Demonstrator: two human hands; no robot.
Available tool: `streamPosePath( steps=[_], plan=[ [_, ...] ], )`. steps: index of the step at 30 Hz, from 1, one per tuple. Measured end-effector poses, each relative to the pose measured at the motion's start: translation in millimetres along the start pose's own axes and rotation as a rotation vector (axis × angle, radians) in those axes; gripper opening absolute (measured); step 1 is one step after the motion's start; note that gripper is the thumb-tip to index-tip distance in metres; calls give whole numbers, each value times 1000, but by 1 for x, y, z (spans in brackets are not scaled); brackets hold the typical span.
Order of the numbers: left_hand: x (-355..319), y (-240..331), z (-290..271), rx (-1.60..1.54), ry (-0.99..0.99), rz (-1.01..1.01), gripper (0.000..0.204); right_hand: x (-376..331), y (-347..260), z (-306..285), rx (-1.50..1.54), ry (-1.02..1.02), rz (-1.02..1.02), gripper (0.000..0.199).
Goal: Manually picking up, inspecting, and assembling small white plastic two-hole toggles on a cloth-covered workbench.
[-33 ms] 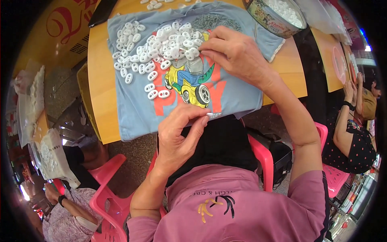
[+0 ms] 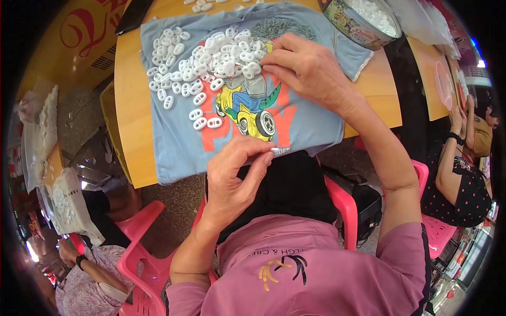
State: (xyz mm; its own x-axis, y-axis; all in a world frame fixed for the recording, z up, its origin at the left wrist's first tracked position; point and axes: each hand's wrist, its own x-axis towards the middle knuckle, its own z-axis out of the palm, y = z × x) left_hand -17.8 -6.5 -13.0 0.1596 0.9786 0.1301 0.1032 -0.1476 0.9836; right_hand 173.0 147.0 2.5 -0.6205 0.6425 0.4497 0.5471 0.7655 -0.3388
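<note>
Between the thumb and forefinger of my left hand (image 2: 237, 171) a small white plastic piece (image 2: 274, 150) is pinched, just above the near edge of the cloth. My right hand (image 2: 305, 66) is at the right side of a heap of white oval plastic pieces with two holes (image 2: 221, 55). Its thumb and forefinger are drawn together against the heap's edge, and what lies between them is hidden. The heap rests on a blue-grey printed T-shirt (image 2: 174, 139) spread over the table. Behind my right fingers lies a pile of small grey metal screws or pins (image 2: 284, 27).
A round patterned tin (image 2: 361, 34) of small white pieces stands at the back right of the wooden table (image 2: 134, 152). More white ovals lie at the far edge. Pink plastic chairs (image 2: 142, 247) and other people at work flank me on both sides.
</note>
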Motion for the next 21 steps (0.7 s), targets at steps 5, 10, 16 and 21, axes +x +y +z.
streamPosePath(
  steps=[5, 10, 16, 21],
  plan=[
    [0, 0, 0, 20, -4, 12, 15, 3, 2, 2, -26, -28, -11, 10],
    [2, 3, 5, -15, 86, 19, 16, 10, 1, 1, -28, -40, 80, 12],
    [1, 1, 1, 26, 1, 17, 14, 18, -1, 1, -126, -100, 122, 14],
    [0, 0, 0, -7, 5, -31, 13, 18, -2, -3, -170, -145, 105, 13]
  ],
)
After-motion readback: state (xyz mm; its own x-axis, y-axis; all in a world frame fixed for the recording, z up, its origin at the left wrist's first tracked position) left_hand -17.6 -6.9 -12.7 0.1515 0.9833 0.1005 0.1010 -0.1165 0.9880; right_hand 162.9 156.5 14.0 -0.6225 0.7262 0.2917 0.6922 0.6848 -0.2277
